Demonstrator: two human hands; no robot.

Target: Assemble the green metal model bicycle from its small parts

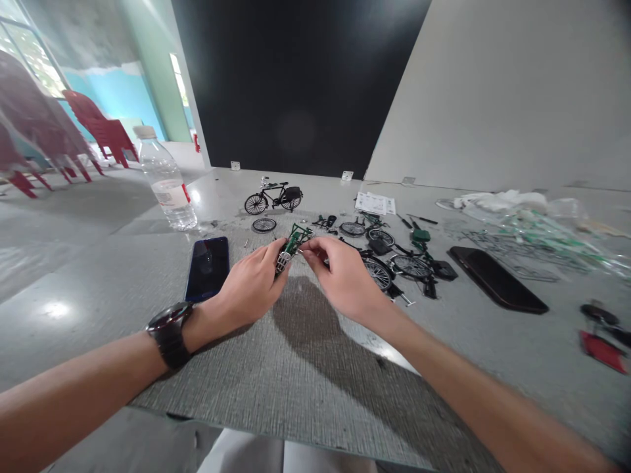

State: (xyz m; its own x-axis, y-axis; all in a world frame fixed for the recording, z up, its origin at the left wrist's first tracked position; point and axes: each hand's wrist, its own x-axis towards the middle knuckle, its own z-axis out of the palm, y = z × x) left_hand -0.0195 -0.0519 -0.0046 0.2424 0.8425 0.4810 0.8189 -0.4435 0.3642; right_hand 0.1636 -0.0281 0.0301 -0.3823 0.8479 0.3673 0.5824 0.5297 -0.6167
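Green model-bicycle frame (294, 242) gripped in your left hand (251, 282), fingers (274, 255) curled close round it, held above grey woven mat (276, 368). Your right hand (340, 276) just beside, fingertips (308, 246) narrow at frame; cannot tell if pinching anything. Black spoked wheels (378, 273) and loose parts (325, 222) to right; black model bicycle (273, 196) beyond; phone (207, 268) left.
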